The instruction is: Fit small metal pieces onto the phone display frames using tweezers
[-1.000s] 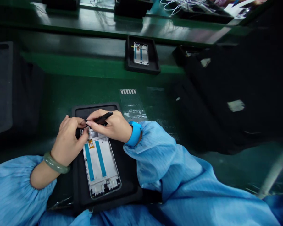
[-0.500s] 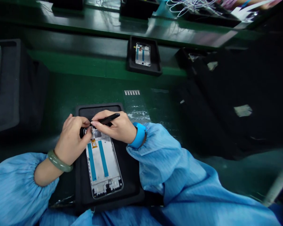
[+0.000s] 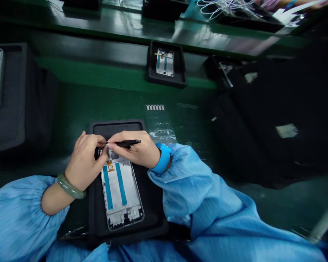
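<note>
A silver phone mid-frame [image 3: 131, 193] with two blue adhesive strips and an orange flex cable [image 3: 110, 166] lies in a black foam tray [image 3: 155, 222]. My left hand [image 3: 86, 156] is closed at the frame's upper left corner, thumb over its face and fingers curled round the top edge. In the pinch of my right hand [image 3: 138, 149] is a slim black pen-shaped tool [image 3: 129, 143]. Its tip meets the top of the frame beside my left fingertips, which hide the exact contact.
Beyond the tray lies a clear film sheet [image 3: 160, 125] with several small white labels [image 3: 155, 107]. Another frame in a tray [image 3: 151, 78] sits farther back. Stacked black trays [image 3: 15, 134] stand left; dark covered bulk [image 3: 257, 145] fills the right. White cables [image 3: 221, 7] and a co-worker's arm show at top right.
The black tool has tipped lower, now lying nearly level in my right hand. My left hand keeps its hold at the frame's corner. The whole view has shifted slightly.
</note>
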A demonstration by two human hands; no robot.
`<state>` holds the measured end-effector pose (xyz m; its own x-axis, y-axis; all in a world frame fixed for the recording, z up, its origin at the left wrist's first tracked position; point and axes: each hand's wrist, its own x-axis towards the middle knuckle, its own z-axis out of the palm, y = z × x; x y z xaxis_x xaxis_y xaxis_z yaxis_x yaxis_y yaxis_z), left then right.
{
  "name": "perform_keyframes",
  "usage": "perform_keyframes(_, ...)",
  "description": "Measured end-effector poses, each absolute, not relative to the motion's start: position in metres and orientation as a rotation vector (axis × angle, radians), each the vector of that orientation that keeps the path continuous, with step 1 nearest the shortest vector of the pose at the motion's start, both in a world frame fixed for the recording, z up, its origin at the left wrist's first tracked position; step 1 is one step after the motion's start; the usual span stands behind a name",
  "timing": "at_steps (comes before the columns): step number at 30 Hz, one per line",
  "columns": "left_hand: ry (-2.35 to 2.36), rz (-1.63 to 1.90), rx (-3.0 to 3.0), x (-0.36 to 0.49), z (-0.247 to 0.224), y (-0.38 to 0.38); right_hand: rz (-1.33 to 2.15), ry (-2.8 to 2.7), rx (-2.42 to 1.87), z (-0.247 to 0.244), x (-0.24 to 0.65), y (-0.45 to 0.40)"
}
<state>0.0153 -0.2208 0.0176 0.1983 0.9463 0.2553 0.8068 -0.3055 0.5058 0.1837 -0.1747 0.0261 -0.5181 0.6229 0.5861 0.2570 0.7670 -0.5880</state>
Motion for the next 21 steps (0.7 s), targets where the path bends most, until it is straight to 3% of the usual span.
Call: perform_keyframes(21, 1.690, 0.733, 2.188, 0.0153, 0.0196, -0.2205, 0.559, -2.123, -0.655, 0.0256, 0.1832, -0.1757)
